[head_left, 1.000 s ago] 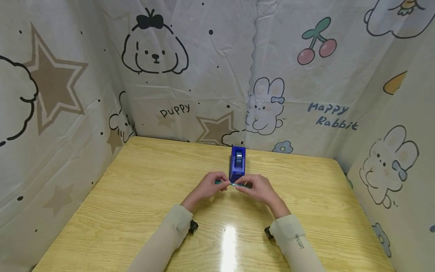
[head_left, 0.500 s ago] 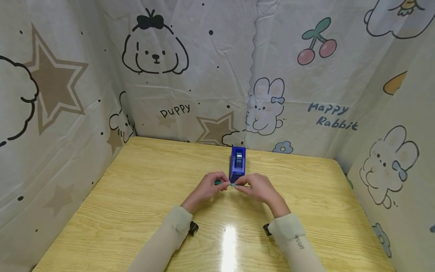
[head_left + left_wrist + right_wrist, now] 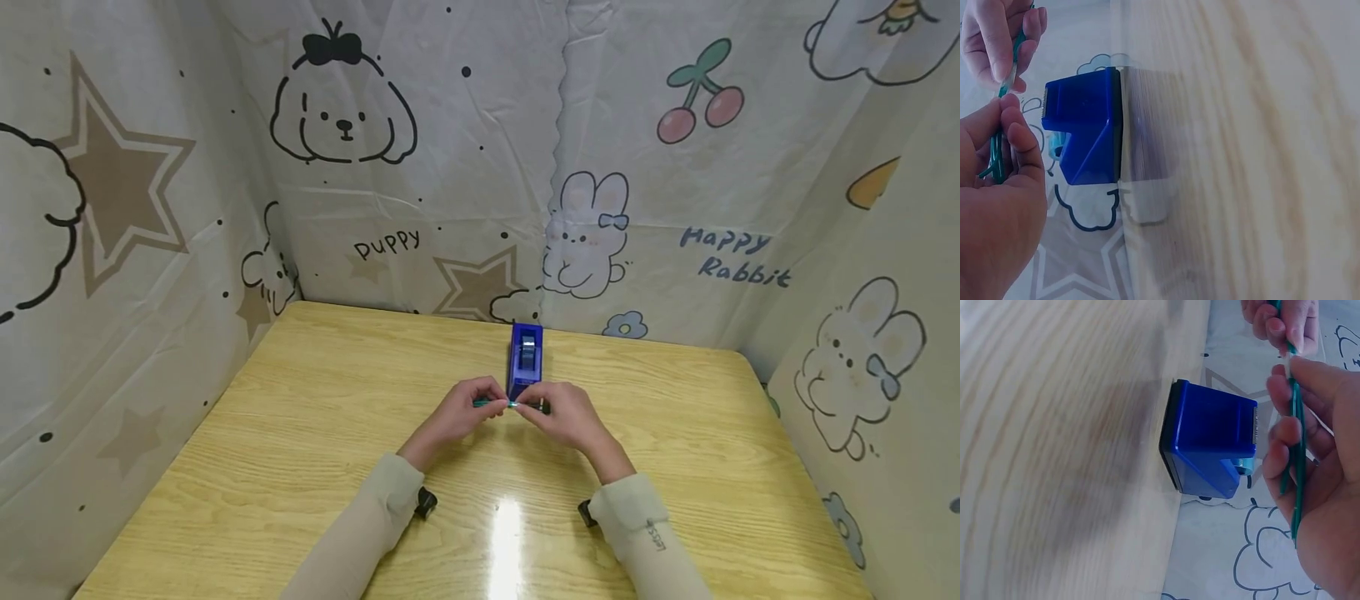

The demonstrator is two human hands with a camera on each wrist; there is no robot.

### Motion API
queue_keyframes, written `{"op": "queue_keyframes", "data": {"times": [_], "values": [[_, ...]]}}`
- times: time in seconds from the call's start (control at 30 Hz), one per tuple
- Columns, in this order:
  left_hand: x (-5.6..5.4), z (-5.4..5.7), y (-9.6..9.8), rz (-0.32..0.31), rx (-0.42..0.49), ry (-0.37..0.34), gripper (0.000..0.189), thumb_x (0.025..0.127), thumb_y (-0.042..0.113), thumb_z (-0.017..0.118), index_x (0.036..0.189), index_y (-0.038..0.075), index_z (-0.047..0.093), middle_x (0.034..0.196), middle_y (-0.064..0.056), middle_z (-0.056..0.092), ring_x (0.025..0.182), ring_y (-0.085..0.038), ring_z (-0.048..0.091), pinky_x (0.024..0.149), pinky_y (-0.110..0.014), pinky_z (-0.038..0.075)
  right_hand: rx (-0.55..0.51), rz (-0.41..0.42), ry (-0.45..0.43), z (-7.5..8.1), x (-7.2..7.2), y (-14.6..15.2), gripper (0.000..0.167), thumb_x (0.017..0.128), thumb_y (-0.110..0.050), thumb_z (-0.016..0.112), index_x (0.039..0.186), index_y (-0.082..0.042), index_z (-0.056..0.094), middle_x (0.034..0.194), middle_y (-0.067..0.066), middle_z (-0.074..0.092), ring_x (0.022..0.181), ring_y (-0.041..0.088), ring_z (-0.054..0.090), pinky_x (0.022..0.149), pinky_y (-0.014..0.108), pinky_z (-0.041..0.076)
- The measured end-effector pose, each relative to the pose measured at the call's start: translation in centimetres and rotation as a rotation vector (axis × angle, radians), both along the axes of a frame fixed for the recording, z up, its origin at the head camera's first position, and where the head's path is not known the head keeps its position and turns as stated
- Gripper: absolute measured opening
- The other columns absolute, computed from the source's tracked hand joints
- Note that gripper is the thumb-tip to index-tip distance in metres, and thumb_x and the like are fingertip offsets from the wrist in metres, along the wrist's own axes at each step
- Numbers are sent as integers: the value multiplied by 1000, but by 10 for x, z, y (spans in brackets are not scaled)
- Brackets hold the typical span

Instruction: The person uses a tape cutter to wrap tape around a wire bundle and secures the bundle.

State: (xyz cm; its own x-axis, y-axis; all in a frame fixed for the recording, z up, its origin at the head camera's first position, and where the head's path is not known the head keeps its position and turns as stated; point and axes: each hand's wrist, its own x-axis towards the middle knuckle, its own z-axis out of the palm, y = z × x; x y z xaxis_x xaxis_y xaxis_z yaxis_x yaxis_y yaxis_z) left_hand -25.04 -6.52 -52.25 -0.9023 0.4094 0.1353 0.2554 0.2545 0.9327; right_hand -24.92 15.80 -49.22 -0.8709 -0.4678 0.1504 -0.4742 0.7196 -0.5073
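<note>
My left hand [image 3: 456,412] and right hand [image 3: 568,414] meet fingertip to fingertip over the table, just in front of a blue tape dispenser [image 3: 525,367]. Between thumb and fingers, each hand pinches part of a thin green cord [image 3: 1298,481]. Several strands of it lie along the right palm. At the left hand the cord's end [image 3: 997,159] forks into thin strands. A whitish, see-through piece, seemingly clear tape [image 3: 1287,364], sits on the cord where the two hands meet. Fingers hide much of the cord.
The dispenser holds a roll of tape [image 3: 528,350] and has a toothed cutting edge [image 3: 1255,425]. It stands on a light wooden table [image 3: 337,375] near the back edge. Printed cloth [image 3: 465,167] hangs behind and at both sides. Each sleeve carries a small black wrist camera [image 3: 426,502].
My right hand has shifted slightly left, and its fingertips have come closer to the left ones over the cord's middle. My left hand stays nearly still, and the dispenser has not moved.
</note>
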Motion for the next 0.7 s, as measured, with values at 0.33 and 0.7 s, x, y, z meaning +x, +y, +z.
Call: {"op": "queue_keyframes", "data": {"times": [0.33, 0.7], "values": [[1, -1, 2, -9, 1, -4, 9, 102, 16, 66, 99, 9, 71, 90, -10, 71, 91, -40, 68, 73, -25, 53, -11, 56, 106, -4, 0, 2, 13, 96, -30, 76, 96, -18, 80, 91, -6, 77, 78, 7, 67, 71, 29, 54], [4, 1, 2, 3, 6, -2, 8, 102, 11, 66, 97, 6, 70, 88, -8, 70, 90, -42, 67, 71, -25, 53, -28, 103, 17, -11, -4, 7, 16, 100, -29, 70, 102, -16, 79, 94, -5, 77, 82, 8, 67, 73, 29, 56]]}}
